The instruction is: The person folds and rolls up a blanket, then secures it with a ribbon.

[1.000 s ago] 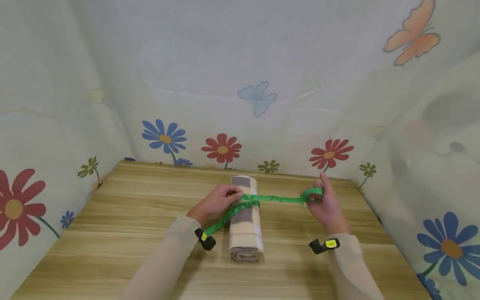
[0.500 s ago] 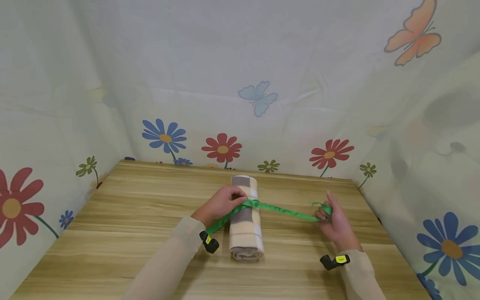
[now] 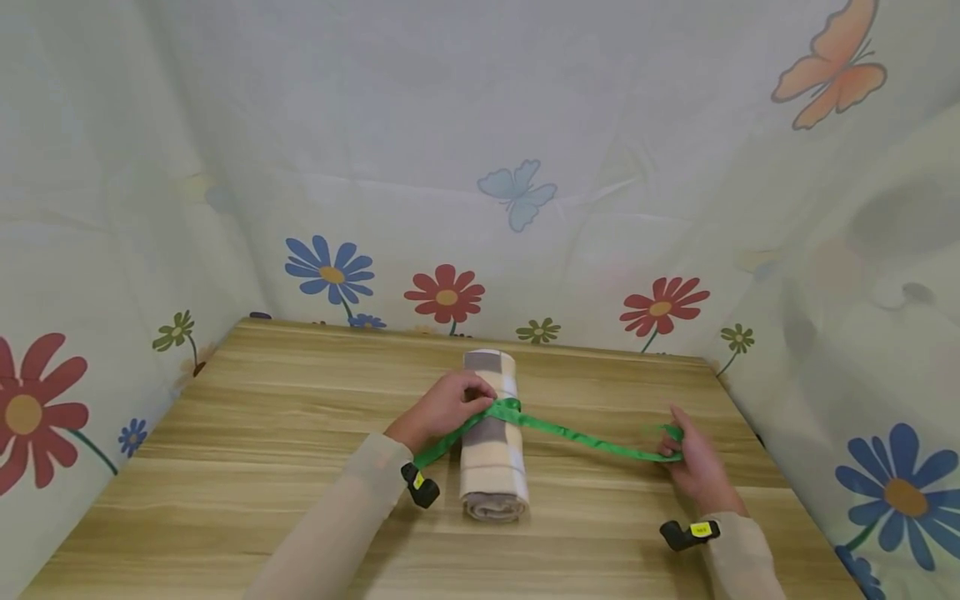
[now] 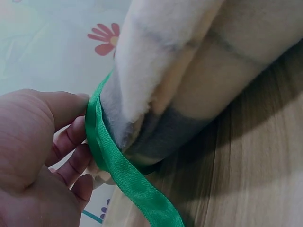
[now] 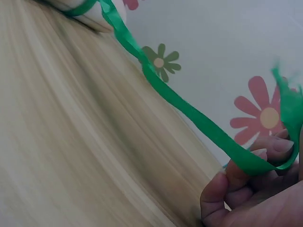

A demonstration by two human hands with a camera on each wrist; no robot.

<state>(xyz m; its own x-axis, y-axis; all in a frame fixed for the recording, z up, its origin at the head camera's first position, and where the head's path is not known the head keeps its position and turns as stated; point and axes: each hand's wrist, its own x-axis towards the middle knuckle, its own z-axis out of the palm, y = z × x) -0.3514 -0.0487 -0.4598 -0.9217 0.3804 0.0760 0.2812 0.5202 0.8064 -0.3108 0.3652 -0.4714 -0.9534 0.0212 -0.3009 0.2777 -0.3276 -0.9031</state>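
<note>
A rolled-up blanket (image 3: pixel 491 487), checked in cream, white and grey, lay on a wood-grain table (image 3: pixel 262 417) near the middle of the scene, its length running from near to far. Its near end showed a grey spiral of layers. A green ribbon (image 3: pixel 581 437) went around the roll and crossed over on top, toward the far half.

The two hands were well apart. The left hand (image 3: pixel 450 408) was at the roll's upper left side, thumb and fingers pinching the ribbon right where it crossed — the left wrist view showed the fingers close against the cloth. From there one length of ribbon slanted near and left, passing behind the wrist.

The right hand (image 3: pixel 697 471) was off to the right above the table, fingers curled around the other length, which stretched across from the roll. A loose end (image 5: pixel 289 97) stuck up beyond those fingers, blurred in the right wrist view.

Both arms wore pale sleeves (image 3: pixel 322 517) and small black wrist cameras (image 3: pixel 686 535). Behind hung a whitish sheet (image 3: pixel 337 108) printed with flowers and butterflies.
</note>
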